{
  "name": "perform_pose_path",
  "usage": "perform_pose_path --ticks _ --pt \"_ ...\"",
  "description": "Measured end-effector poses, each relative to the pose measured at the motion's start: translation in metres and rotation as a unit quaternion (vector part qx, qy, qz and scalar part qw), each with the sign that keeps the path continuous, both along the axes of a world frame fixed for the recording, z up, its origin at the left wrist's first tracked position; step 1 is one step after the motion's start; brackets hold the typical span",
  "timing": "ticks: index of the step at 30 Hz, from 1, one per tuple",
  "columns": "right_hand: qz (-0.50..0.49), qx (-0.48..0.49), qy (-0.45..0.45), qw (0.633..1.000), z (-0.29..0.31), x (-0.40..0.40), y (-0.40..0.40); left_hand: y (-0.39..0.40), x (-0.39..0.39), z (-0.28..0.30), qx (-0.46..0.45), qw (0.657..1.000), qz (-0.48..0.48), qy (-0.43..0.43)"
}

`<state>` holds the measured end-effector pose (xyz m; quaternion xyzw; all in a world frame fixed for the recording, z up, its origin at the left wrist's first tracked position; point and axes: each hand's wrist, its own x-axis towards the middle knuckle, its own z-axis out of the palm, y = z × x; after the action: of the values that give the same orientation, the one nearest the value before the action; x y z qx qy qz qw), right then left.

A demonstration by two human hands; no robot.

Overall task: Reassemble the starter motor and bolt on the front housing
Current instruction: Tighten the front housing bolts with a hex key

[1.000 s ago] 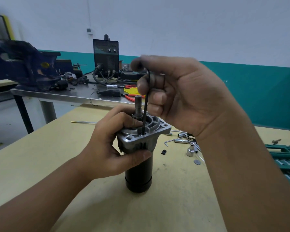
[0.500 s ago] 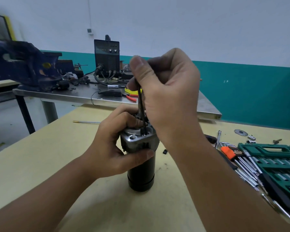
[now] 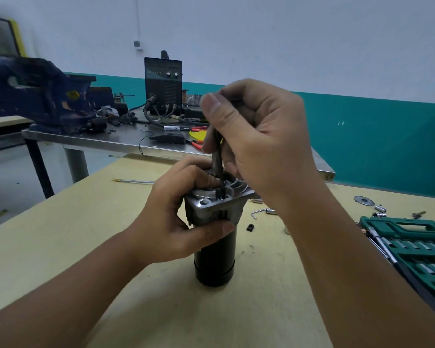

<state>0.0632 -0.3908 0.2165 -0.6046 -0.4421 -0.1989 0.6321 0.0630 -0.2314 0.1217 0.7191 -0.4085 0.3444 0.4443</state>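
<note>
Yellow workbench [image 3: 60, 247], left hand [image 3: 176, 222] gripping front housing [image 3: 211, 209], right hand [image 3: 261, 139] clutching hex key [image 3: 220, 172]

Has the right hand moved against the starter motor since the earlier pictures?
Yes. The right hand turned leftward around the hex key; its thumb now lies left of it, over the standing starter motor.

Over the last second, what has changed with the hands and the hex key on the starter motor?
The right hand rotated around the hex key, going from a fingertip pinch to a closed grip over its top, so the key turned. The key's tip stayed in the same bolt hole of the front housing. The left hand kept gripping the housing, and the starter motor stayed upright on the table.
</note>
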Motion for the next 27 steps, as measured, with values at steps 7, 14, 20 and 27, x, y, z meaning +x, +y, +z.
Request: perform_pose_path --ticks 7,14,20,27 --pt "-0.362 0.055 -0.260 0.894 -0.015 -0.001 0.015 -0.002 0.001 -0.004 -0.004 0.999 0.037 -0.006" --pt "-0.123 0.017 -0.144 0.982 -0.013 0.005 0.007 -0.001 0.001 -0.002 -0.011 1.000 0.020 0.010" --pt "0.153 -0.042 0.073 0.985 -0.006 0.008 -0.010 0.004 0.003 -0.003 -0.008 0.999 0.007 0.043" --pt "0.136 0.005 0.151 0.979 0.005 0.003 -0.013 0.000 0.001 -0.003 -0.001 1.000 0.012 0.014"
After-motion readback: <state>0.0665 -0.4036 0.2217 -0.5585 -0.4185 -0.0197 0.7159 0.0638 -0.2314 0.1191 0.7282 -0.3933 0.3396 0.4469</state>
